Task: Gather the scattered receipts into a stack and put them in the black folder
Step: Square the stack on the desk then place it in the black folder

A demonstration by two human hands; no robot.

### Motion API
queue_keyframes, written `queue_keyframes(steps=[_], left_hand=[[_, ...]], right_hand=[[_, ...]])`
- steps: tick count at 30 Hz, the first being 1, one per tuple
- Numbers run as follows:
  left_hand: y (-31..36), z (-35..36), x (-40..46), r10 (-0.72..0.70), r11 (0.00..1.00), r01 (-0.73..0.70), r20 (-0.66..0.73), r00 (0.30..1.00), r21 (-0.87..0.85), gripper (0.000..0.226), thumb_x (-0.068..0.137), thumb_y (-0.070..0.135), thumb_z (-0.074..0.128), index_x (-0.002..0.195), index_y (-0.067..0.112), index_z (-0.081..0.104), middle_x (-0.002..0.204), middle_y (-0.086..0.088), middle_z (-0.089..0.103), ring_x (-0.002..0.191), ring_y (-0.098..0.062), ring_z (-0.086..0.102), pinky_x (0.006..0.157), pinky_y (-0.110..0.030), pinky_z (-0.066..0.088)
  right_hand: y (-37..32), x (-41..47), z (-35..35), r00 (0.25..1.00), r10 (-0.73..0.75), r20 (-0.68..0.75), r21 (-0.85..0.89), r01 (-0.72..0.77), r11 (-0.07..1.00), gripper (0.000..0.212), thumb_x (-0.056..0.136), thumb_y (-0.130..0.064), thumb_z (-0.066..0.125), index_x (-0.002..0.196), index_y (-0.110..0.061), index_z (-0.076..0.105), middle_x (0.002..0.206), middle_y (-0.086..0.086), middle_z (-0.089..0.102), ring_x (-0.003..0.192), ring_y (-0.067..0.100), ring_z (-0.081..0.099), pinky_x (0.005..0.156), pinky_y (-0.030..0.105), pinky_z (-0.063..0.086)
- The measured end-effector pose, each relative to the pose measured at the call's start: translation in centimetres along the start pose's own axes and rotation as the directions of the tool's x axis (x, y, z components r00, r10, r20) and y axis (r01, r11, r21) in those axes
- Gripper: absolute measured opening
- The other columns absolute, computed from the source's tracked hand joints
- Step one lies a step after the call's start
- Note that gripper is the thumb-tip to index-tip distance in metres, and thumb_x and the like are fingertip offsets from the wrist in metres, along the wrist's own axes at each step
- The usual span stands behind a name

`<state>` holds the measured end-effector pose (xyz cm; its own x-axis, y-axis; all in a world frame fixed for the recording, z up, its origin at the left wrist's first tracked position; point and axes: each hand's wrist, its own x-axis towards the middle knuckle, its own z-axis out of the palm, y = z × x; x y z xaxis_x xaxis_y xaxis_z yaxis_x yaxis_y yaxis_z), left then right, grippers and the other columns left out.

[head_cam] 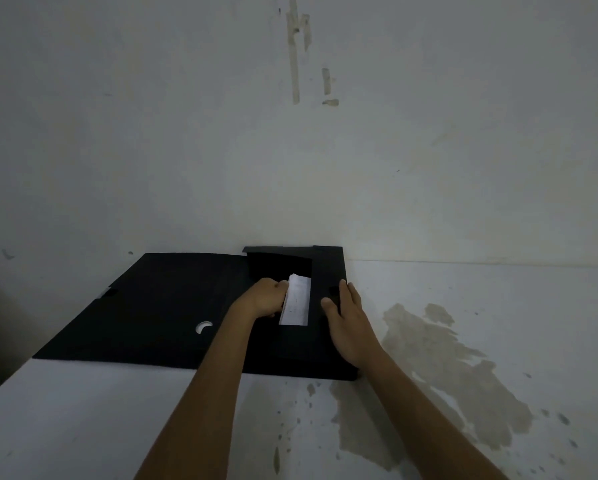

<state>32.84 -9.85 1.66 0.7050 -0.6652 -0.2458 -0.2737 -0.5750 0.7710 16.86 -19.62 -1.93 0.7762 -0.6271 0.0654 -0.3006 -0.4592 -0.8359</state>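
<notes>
At the centre of the frame, on a stained white table [463, 341] against a marked wall [290, 133], the black folder [145, 306] lies open, its right flap under the flat, straight-fingered right hand [347, 323], while the left hand [264, 297] grips the white receipts [296, 301] stack inside the folder.

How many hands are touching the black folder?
2. The left hand grips the receipt stack inside the open black folder. The right hand rests flat on the folder's right side.
</notes>
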Motion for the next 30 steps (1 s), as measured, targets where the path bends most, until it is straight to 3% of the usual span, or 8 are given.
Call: queue_keyframes(steps=[4, 8, 13, 16, 21, 23, 26, 30], left_hand=[[0.2, 0.2, -0.3, 0.034, 0.999, -0.034, 0.013, 0.999, -0.021, 0.044, 0.107, 0.033, 0.032, 0.121, 0.004, 0.062, 0.115, -0.012, 0.067, 0.102, -0.023, 0.068, 0.089, -0.033, 0.055], [-0.3, -0.1, -0.8, 0.087, 0.996, -0.087, -0.040, 0.995, -0.010, 0.038, 0.106, 0.030, 0.037, 0.119, 0.008, 0.065, 0.112, -0.006, 0.069, 0.095, -0.018, 0.068, 0.076, -0.026, 0.054], [-3.7, -2.2, -3.4, 0.253, 0.967, -0.223, -0.386, 0.887, 0.124, 0.022, 0.100, 0.030, 0.049, 0.108, 0.024, 0.069, 0.099, 0.003, 0.071, 0.089, -0.013, 0.067, 0.083, -0.029, 0.053], [-7.5, -4.3, -5.0, 0.244, 0.968, -0.178, -0.527, 0.814, 0.175, 0.020, 0.099, 0.026, 0.052, 0.108, 0.023, 0.069, 0.101, 0.002, 0.072, 0.091, -0.016, 0.066, 0.086, -0.035, 0.054], [-15.2, -8.4, -9.1, 0.151, 0.960, 0.072, -0.717, 0.680, 0.271, 0.021, 0.097, 0.029, 0.057, 0.114, 0.022, 0.068, 0.121, -0.009, 0.065, 0.107, -0.031, 0.061, 0.097, -0.049, 0.047], [-17.4, -10.1, -10.3, 0.067, 0.943, 0.208, -0.761, 0.645, 0.260, 0.034, 0.094, 0.035, 0.060, 0.124, 0.020, 0.064, 0.134, -0.014, 0.056, 0.120, -0.037, 0.053, 0.106, -0.054, 0.038], [-20.6, -12.8, -11.6, -0.120, 0.889, 0.405, -0.747, 0.654, 0.211, 0.077, 0.086, 0.066, 0.054, 0.146, 0.020, 0.042, 0.153, -0.019, 0.036, 0.142, -0.040, 0.031, 0.118, -0.058, 0.019], [-22.5, -15.7, -11.3, -0.228, 0.864, 0.466, -0.679, 0.698, 0.189, 0.115, 0.064, 0.092, 0.046, 0.151, 0.017, 0.031, 0.152, -0.018, 0.040, 0.140, -0.041, 0.035, 0.115, -0.061, 0.022]], right_hand=[[0.1, 0.0, 0.2, 1.000, -0.007, 0.007, -0.045, 0.007, 0.999, 0.067, 0.107, -0.042, 0.034, 0.162, -0.018, 0.003, 0.170, 0.000, -0.005, 0.156, 0.020, 0.011, 0.122, 0.036, 0.017], [0.1, 0.3, 0.3, 1.000, -0.009, 0.018, -0.133, 0.011, 0.991, 0.072, 0.105, -0.046, 0.039, 0.162, -0.020, 0.004, 0.170, 0.001, -0.007, 0.155, 0.023, 0.016, 0.122, 0.040, 0.022], [-0.6, -0.6, 0.0, 0.998, -0.024, 0.052, -0.333, 0.040, 0.942, 0.077, 0.100, -0.059, 0.039, 0.162, -0.024, 0.009, 0.170, 0.007, -0.006, 0.156, 0.029, 0.009, 0.123, 0.046, 0.019], [-1.7, -0.7, -0.6, 0.983, -0.181, 0.027, -0.583, 0.163, 0.796, 0.076, 0.098, -0.067, 0.031, 0.160, -0.026, 0.017, 0.170, 0.009, 0.004, 0.156, 0.028, 0.005, 0.124, 0.046, 0.012], [-6.5, -4.1, 3.7, 0.926, -0.310, 0.215, -0.549, 0.377, 0.746, 0.088, 0.087, -0.078, 0.011, 0.157, -0.028, 0.027, 0.164, 0.004, 0.029, 0.153, 0.024, 0.020, 0.123, 0.046, 0.017], [-7.2, -5.0, 5.7, 0.916, -0.309, 0.255, -0.571, 0.400, 0.717, 0.094, 0.082, -0.077, 0.002, 0.157, -0.027, 0.028, 0.161, 0.004, 0.034, 0.150, 0.023, 0.026, 0.122, 0.045, 0.019], [-6.6, -5.2, 7.0, 0.914, -0.305, 0.267, -0.691, 0.402, 0.601, 0.101, 0.079, -0.075, -0.012, 0.158, -0.026, 0.026, 0.157, 0.004, 0.039, 0.148, 0.025, 0.031, 0.120, 0.046, 0.023], [-6.0, -4.7, 7.6, 0.917, -0.315, 0.243, -0.748, 0.384, 0.542, 0.108, 0.077, -0.077, -0.025, 0.158, -0.025, 0.024, 0.155, 0.003, 0.042, 0.148, 0.026, 0.032, 0.119, 0.046, 0.026]])
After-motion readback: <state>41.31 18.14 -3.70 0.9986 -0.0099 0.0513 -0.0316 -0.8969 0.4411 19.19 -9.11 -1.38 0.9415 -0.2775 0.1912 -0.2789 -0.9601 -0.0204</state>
